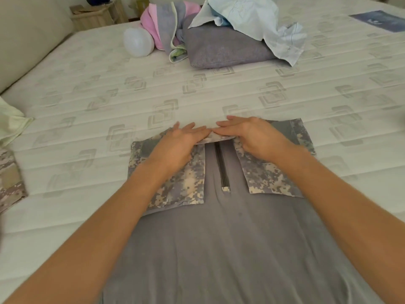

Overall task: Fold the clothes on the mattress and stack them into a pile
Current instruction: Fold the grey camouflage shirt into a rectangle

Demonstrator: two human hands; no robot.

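Note:
A grey shirt (pixel 236 242) with camouflage sleeves and a short zipper lies flat on the mattress (pixel 197 93) in front of me, its sleeves folded in over the chest. My left hand (pixel 177 143) and my right hand (pixel 252 137) lie side by side on the collar at the shirt's far edge, fingers straight and pressing the fabric down, fingertips nearly touching. A pile of unfolded clothes sits at the far side: a pink and grey garment (pixel 164 23) and a pale blue shirt (pixel 263 20).
A grey pillow (pixel 223 49) lies under the far clothes, with a white round plastic object (pixel 138 41) to its left. A pale green cloth (pixel 11 126) and a camouflage garment (pixel 9 181) lie at the left edge. A wicker basket (pixel 92 16) stands beyond the mattress.

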